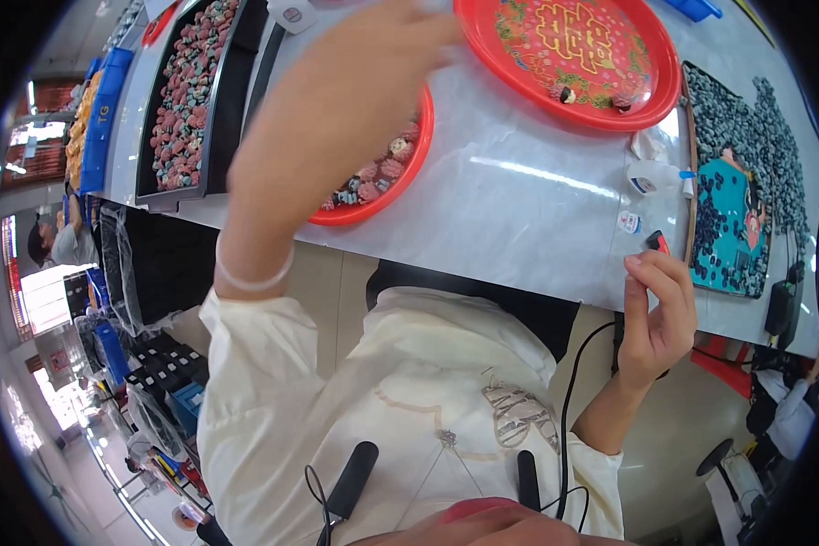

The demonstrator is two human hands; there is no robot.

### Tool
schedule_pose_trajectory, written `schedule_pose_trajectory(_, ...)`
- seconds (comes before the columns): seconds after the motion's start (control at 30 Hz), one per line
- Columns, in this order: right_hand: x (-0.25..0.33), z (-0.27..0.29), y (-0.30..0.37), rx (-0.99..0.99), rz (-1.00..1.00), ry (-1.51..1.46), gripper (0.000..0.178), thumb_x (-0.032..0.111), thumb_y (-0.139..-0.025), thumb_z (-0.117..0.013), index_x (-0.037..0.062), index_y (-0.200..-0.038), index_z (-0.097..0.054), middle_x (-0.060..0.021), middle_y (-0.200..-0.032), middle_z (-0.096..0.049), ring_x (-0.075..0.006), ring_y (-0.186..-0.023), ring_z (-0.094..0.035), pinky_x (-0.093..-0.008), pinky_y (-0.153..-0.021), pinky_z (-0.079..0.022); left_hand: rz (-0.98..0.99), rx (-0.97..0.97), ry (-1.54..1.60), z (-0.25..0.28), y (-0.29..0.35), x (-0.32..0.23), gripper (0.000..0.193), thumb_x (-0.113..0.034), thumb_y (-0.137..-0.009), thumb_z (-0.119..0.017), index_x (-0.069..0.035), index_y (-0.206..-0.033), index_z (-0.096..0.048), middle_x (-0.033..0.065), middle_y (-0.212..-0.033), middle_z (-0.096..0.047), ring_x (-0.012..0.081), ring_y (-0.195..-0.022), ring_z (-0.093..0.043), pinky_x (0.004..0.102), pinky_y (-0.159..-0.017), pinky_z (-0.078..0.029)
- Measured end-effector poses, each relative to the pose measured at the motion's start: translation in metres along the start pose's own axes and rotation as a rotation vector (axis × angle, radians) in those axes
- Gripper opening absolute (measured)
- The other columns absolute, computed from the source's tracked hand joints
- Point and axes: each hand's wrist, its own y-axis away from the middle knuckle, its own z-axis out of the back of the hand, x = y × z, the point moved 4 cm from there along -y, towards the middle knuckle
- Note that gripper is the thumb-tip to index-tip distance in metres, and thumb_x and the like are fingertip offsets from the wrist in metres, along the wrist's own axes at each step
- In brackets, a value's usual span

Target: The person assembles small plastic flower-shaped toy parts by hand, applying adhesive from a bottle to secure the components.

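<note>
My left hand point(396, 36) reaches across to the far side of the table, blurred by motion, its fingers not clear. It is beside the rim of a red round tray point(519, 86) with gold and green decoration. Two small dark-and-pale pieces point(567, 95) lie near that tray's front rim. Beneath my left forearm a red bowl point(364, 217), partly hidden, holds pink and dark knobbly pieces point(391, 168). Near the table's front edge, my right hand point(662, 318) is raised with thumb and fingers pinched together; what they hold cannot be made out. A small black-and-red object point(657, 241) shows just beyond its fingertips.
A white squeeze bottle point(651, 178) with a blue tip lies at right, near a small white-and-blue container point(628, 222). Farther right, many dark shiny pieces point(773, 136) surround a teal panel point(719, 214). A black bin point(214, 164) of pink-and-grey pieces stands left, beside a blue crate point(105, 127).
</note>
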Motion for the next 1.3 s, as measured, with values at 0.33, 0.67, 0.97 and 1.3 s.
schedule_pose_trajectory(0.33,-0.016,0.028,0.011,-0.096,-0.078,0.026,0.021,-0.014,-0.069,-0.058,-0.0044,-0.087,-0.063,-0.0139,-0.084,-0.06,-0.0212,-0.076,-0.058,-0.0263,-0.07,-0.045,-0.269,0.384,0.497,-0.077,-0.076,-0.024,0.02,-0.012,-0.077,-0.066,-0.002,-0.093,-0.059,0.0087,-0.095,-0.059,0.0187,-0.083,-0.06,0.0308,-0.07,-0.049)
schedule_pose_trajectory(0.67,-0.031,0.018,-0.017,-0.127,-0.036,0.023,0.016,-0.013,-0.076,-0.056,-0.0073,-0.089,-0.061,-0.0125,-0.086,-0.06,-0.0187,-0.082,-0.056,-0.0255,-0.072,-0.045,-0.03,0.507,0.723,-0.071,-0.083,-0.02,0.024,-0.012,-0.078,-0.066,-0.002,-0.098,-0.058,0.0048,-0.087,-0.058,0.0125,-0.082,-0.055,0.025,-0.074,-0.044)
schedule_pose_trajectory(0.97,-0.05,0.007,-0.02,-0.223,-0.214,-0.148,0.029,-0.007,-0.08,-0.057,-0.0051,-0.109,-0.055,-0.0122,-0.104,-0.057,-0.0161,-0.093,-0.055,-0.0242,-0.082,-0.044,-0.016,0.531,0.969,-0.08,-0.086,-0.016,0.017,-0.008,-0.079,-0.064,-0.001,-0.092,-0.056,0.0045,-0.086,-0.058,0.0133,-0.079,-0.056,0.0235,-0.071,-0.046)
schedule_pose_trajectory(1.3,-0.054,-0.01,-0.027,-0.171,-0.325,0.146,0.037,0.007,-0.073,-0.072,-0.0024,-0.106,-0.057,-0.0094,-0.098,-0.061,-0.0175,-0.095,-0.056,-0.0282,-0.082,-0.043,0.134,0.003,1.282,-0.025,-0.011,-0.026,0.019,-0.012,-0.079,-0.063,-0.001,-0.092,-0.055,0.0102,-0.092,-0.058,0.0177,-0.083,-0.059,0.0274,-0.071,-0.047)
